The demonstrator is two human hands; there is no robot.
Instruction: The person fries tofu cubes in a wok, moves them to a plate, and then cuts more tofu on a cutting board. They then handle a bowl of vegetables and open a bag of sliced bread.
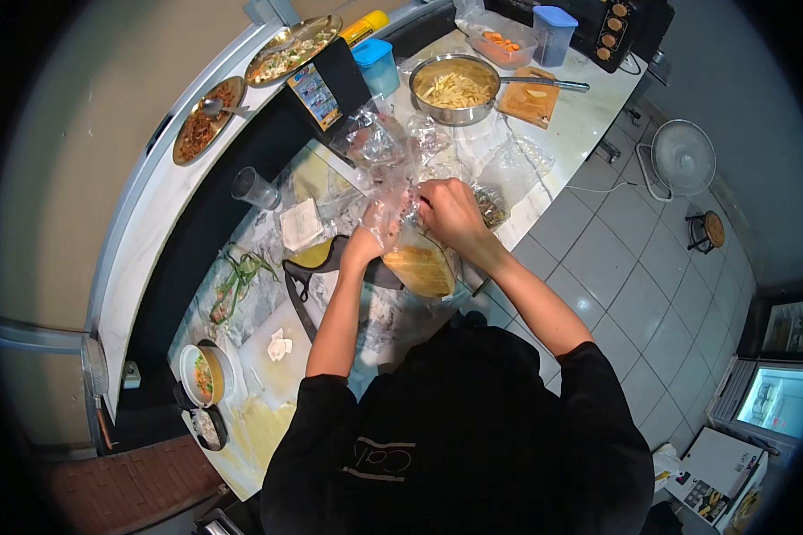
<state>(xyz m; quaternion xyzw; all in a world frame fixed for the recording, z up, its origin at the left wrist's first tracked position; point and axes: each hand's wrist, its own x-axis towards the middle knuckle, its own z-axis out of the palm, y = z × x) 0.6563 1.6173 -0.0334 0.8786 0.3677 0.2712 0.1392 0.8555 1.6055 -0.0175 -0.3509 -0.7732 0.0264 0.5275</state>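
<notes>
Both hands meet over the counter at a clear plastic bag (388,169). My left hand (375,234) is partly covered by the crinkled plastic, its fingers closed on it. With curled fingers, my right hand (453,210) grips the plastic on the other side; its fingertips are partly hidden. Just below the hands lies a clear packet with yellowish-brown contents (419,269), whose kind I cannot make out. Another clear packet with dark contents (491,207) rests beside my right wrist. A dark strap or cloth (299,299) lies left of the packet.
Behind the hands stand a pan of pale cut strips (455,89), a wooden board (531,98) and lidded containers (555,36). To the left are a clear cup (257,189), green stalks (236,281), a white cutting board (277,334) and a bowl (203,374). Filled plates (207,125) sit on the raised ledge.
</notes>
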